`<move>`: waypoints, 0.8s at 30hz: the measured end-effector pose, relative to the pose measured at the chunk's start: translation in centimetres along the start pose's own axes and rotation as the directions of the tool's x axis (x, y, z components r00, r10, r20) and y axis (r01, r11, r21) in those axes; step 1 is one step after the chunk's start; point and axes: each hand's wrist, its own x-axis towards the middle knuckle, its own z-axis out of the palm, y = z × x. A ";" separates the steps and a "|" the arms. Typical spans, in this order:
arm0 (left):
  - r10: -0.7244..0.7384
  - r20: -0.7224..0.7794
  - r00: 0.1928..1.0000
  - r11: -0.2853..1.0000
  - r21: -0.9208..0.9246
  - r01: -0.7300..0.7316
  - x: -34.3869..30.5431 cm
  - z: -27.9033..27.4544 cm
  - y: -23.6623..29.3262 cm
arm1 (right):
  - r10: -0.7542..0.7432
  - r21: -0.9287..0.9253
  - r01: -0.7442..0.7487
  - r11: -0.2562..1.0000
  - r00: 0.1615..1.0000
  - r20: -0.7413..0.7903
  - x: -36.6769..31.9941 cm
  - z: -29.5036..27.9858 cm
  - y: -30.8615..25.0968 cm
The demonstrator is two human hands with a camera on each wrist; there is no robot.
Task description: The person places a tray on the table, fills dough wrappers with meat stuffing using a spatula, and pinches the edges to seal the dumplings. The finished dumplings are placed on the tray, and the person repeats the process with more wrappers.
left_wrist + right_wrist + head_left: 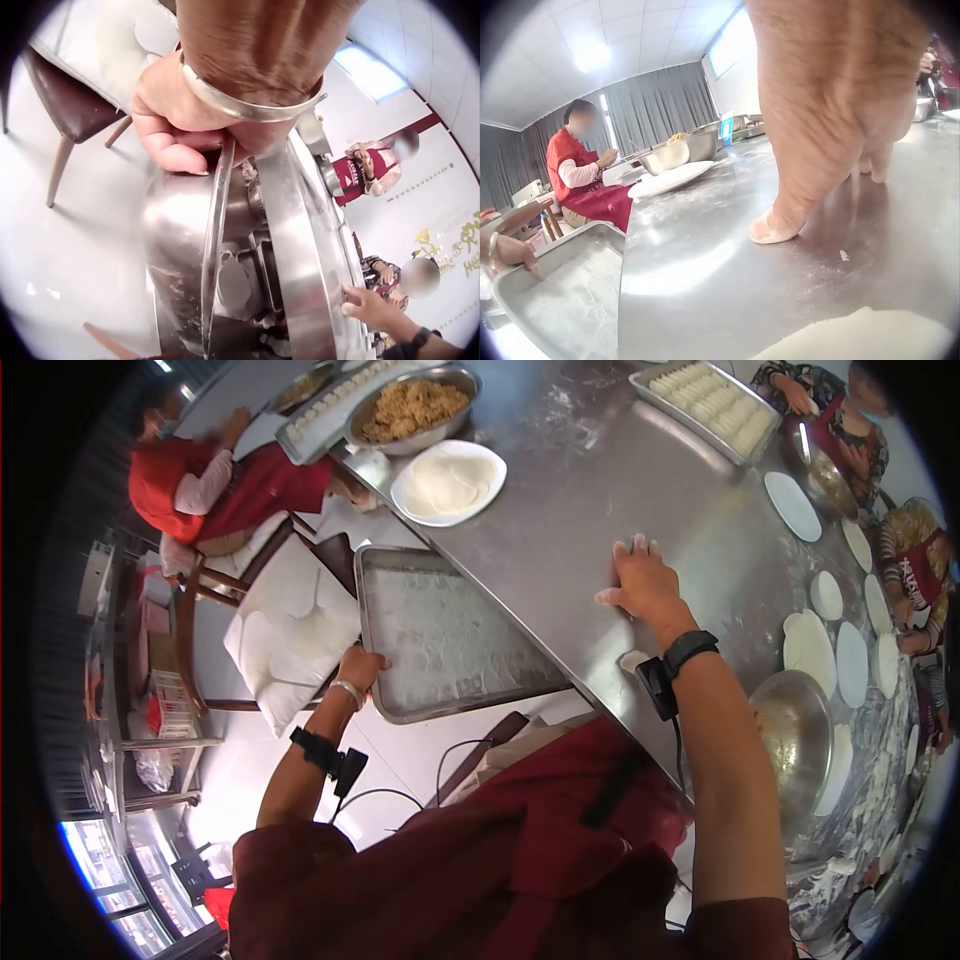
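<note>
My left hand (pixel 360 668) grips the near left rim of a large metal tray (pixel 440 635), its fingers curled over the edge. Marks of white flour cover the tray's flat bottom, and it is partly overlapped by the steel table (pixel 560 550). In the left wrist view the tray (pixel 176 232) appears edge-on below the bracelet. My right hand (pixel 645 580), dusted with flour on the fingertips, rests on the table top with fingers spread and nothing held. Close by its wrist lies a pale piece of dough (pixel 862 337).
A plate of stacked dough wrappers (pixel 450 480) and a bowl of filling (pixel 420 410) stand at the table's left edge. Farther right are a tray of dumplings (pixel 710 410) and a steel bowl (pixel 795 740). A cushioned chair (pixel 295 620) stands left of the tray; other people sit around.
</note>
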 end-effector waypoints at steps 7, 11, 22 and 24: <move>0.059 -0.261 0.963 0.996 0.081 -0.040 -8.7 -7.1 2.8 | -0.028 0.057 0.033 0.998 0.997 -0.077 -2.1 0.4 0.8; 0.187 -0.368 0.911 0.981 0.118 -0.153 -14.0 -11.3 4.5 | -0.057 0.096 0.065 0.993 0.995 -0.078 -2.2 0.9 1.7; 0.687 -0.366 0.628 0.530 0.843 -0.087 -28.2 -31.6 -6.0 | -0.232 0.262 0.230 0.937 0.972 -0.021 -2.9 1.8 6.3; 0.529 -0.725 0.441 0.808 0.589 -0.001 -34.3 -27.2 -4.4 | -0.221 0.260 0.203 0.944 0.975 0.039 -3.7 0.5 6.6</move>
